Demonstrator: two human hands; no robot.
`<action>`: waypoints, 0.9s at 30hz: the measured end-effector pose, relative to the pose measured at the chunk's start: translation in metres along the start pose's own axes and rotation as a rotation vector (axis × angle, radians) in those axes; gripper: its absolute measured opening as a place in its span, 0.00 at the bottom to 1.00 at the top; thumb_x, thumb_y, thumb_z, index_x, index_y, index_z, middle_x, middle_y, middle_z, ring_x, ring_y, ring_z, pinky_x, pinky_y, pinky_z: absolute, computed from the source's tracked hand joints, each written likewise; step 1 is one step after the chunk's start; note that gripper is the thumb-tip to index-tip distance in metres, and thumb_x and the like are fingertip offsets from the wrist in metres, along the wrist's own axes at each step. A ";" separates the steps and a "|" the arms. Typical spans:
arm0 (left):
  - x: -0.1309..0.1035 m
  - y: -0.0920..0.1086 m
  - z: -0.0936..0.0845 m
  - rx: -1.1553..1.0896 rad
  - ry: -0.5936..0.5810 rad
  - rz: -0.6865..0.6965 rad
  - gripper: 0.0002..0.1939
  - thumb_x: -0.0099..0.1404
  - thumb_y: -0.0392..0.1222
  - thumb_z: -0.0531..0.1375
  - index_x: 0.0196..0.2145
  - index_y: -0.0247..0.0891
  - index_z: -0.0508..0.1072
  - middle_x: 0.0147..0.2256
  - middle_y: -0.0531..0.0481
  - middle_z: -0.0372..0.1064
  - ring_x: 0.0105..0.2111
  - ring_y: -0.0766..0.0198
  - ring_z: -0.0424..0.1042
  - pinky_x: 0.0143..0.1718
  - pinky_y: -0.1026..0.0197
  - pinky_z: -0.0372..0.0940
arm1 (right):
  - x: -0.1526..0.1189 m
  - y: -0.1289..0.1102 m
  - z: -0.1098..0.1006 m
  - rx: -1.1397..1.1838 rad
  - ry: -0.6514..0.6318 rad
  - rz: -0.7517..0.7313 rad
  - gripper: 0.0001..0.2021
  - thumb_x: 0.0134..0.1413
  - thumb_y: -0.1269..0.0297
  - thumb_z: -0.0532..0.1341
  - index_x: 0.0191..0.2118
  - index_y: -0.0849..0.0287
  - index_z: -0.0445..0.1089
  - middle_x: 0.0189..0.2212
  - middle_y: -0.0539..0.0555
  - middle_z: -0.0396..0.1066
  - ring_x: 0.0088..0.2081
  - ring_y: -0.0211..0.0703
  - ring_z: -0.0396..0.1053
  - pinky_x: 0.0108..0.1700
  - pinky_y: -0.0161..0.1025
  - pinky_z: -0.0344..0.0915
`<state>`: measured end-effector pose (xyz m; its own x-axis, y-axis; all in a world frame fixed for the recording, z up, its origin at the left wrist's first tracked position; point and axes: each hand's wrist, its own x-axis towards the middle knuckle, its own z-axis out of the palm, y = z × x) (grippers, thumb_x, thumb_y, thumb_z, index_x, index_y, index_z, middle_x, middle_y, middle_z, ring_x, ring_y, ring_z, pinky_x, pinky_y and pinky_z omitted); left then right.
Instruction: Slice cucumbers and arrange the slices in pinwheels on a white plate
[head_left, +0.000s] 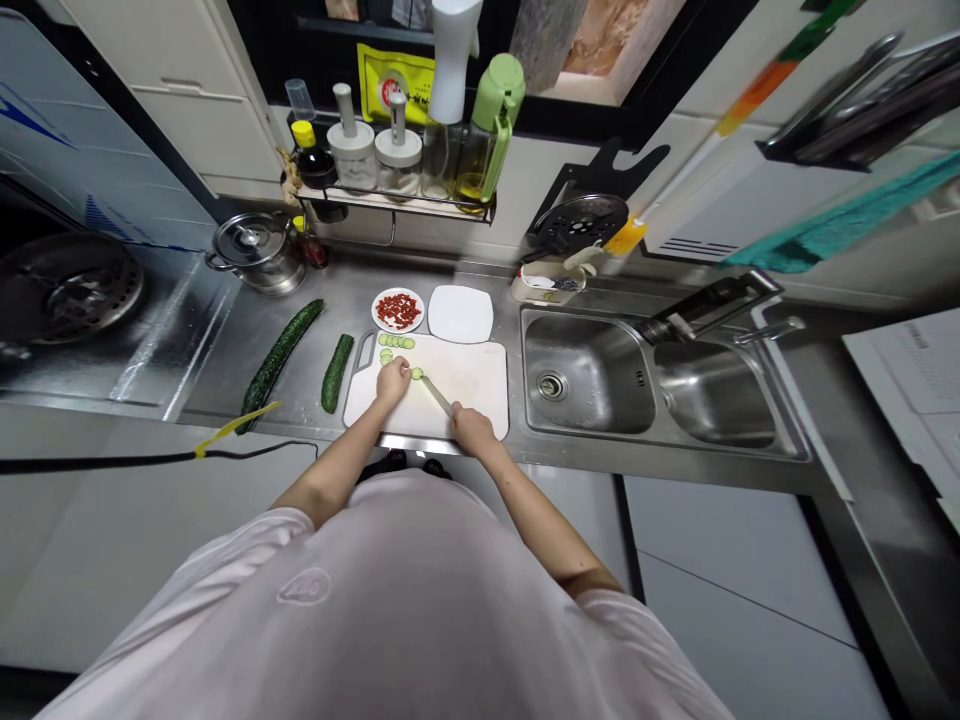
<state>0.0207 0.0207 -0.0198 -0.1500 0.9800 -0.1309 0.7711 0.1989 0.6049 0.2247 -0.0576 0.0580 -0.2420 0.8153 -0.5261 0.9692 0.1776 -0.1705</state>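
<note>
Kitchen, steel counter (337, 272), dark-framed window (652, 85)

Metal worktop runs left to right. Double-bowl sink (589, 385) at right, dark faucet (712, 305) behind it. Stove area (71, 290) far left, beside a pale blue panel (82, 130). White cabinet (184, 120), far left of the window. Wall (540, 185) behind counter: light. Narrow wall shelf (420, 205) below window, bottles and jars on it. Right wall: knife rack (825, 145), teal cloth (847, 222). Near right, below counter: pale flat panels (735, 550), dark gaps. Light reflects off the steel; window surround dark.
</note>
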 end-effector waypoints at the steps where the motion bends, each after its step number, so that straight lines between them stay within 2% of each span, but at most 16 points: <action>1: 0.000 0.000 0.000 0.001 -0.002 0.012 0.07 0.61 0.39 0.55 0.37 0.42 0.72 0.31 0.51 0.71 0.33 0.61 0.70 0.34 0.62 0.59 | 0.000 0.000 -0.001 -0.004 -0.002 -0.003 0.11 0.63 0.71 0.48 0.49 0.60 0.60 0.40 0.62 0.73 0.43 0.50 0.72 0.42 0.41 0.63; 10: -0.001 -0.001 -0.003 -0.039 -0.027 0.006 0.09 0.60 0.37 0.56 0.36 0.41 0.75 0.32 0.51 0.72 0.33 0.63 0.69 0.34 0.64 0.59 | 0.003 -0.001 -0.006 -0.058 -0.026 -0.027 0.14 0.60 0.76 0.49 0.50 0.62 0.59 0.41 0.63 0.72 0.44 0.49 0.72 0.41 0.39 0.64; 27: -0.001 0.001 -0.003 -0.028 -0.038 -0.040 0.10 0.60 0.38 0.56 0.37 0.42 0.77 0.35 0.50 0.74 0.35 0.62 0.70 0.36 0.64 0.60 | 0.012 -0.012 -0.026 -0.100 -0.091 -0.032 0.16 0.60 0.78 0.47 0.52 0.65 0.61 0.44 0.66 0.72 0.47 0.49 0.72 0.43 0.40 0.66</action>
<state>0.0201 0.0203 -0.0164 -0.1565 0.9702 -0.1851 0.7471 0.2389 0.6203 0.2112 -0.0351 0.0753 -0.2716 0.7560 -0.5956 0.9595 0.2608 -0.1066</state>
